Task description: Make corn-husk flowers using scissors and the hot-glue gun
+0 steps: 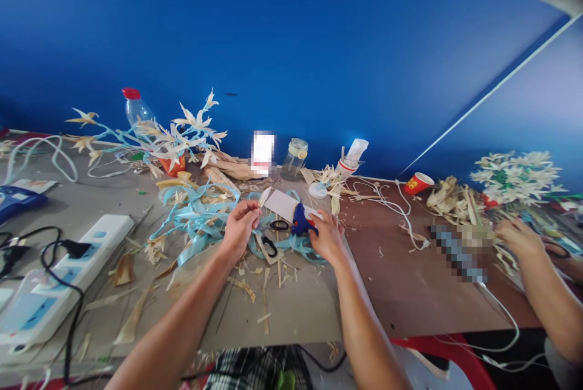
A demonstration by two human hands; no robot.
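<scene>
Near the middle of the table my left hand (243, 220) pinches a small pale petal-like piece (265, 197) between thumb and fingertips. To its right, my right hand (327, 233) has its fingers closed on a blue glue gun (300, 220), which lies at a white card (281, 204). Black-handled scissors (269, 246) rest between the two hands, partly over scraps. Light blue ribbon (194, 214) is heaped beside and behind my left hand.
A white power strip (98, 256) with black cords lies at the left. Behind stand husk flowers (175, 135), a glass jar (294, 158) and a cup (347, 166). Another person's hand (521, 237) is at the right, near a red paper cup (418, 183).
</scene>
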